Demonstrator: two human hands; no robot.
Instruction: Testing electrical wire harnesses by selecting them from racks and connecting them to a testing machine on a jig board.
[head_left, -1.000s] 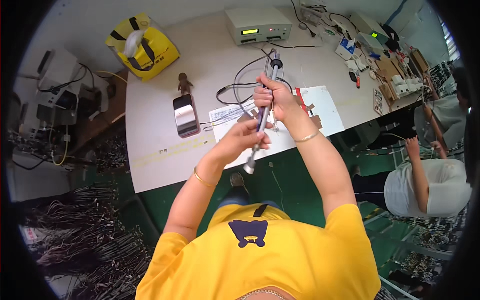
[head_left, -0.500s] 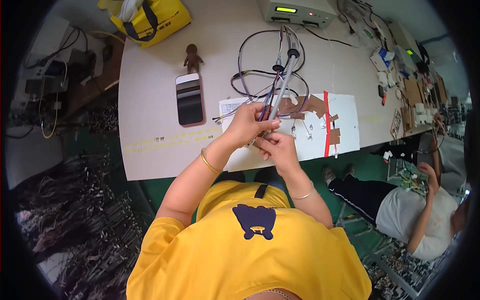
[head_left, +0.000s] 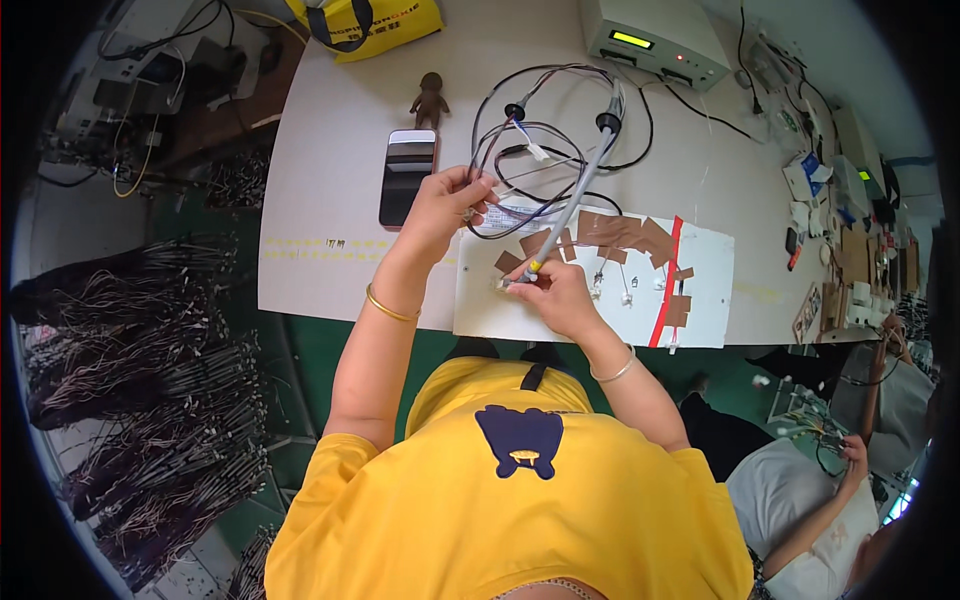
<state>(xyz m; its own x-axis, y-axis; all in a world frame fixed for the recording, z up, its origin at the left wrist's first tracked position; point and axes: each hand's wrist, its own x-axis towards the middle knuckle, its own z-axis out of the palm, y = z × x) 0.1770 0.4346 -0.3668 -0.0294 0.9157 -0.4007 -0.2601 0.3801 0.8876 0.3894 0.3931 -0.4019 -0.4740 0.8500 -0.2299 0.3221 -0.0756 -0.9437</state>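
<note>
A wire harness lies looped on the table, with a grey sleeved cable (head_left: 575, 205) and two black grommets, one of them (head_left: 608, 122) around the grey cable. My right hand (head_left: 562, 299) pinches the lower end of that cable, by a yellow band, over a white board (head_left: 590, 325). A small pale connector (head_left: 503, 284) shows at its fingertips. To the left, my left hand (head_left: 440, 208) is closed on the thin dark wires (head_left: 484, 232) of the harness; their ends at its fingers are hard to make out. A white connector (head_left: 538, 152) hangs among the loops.
Brown tape (head_left: 612, 232), a red strip (head_left: 667, 285) and small white connectors are on the board. A phone (head_left: 408, 180) and a brown doll (head_left: 430, 98) lie left, a yellow bag (head_left: 385, 28) behind them. A tester box (head_left: 655, 45) stands at the back. A co-worker (head_left: 800, 500) sits at right.
My hands have come apart: the left moved left with the thin wires, the right stayed low at the grey cable's end. The wires have spread into wider loops. The view has shifted.
</note>
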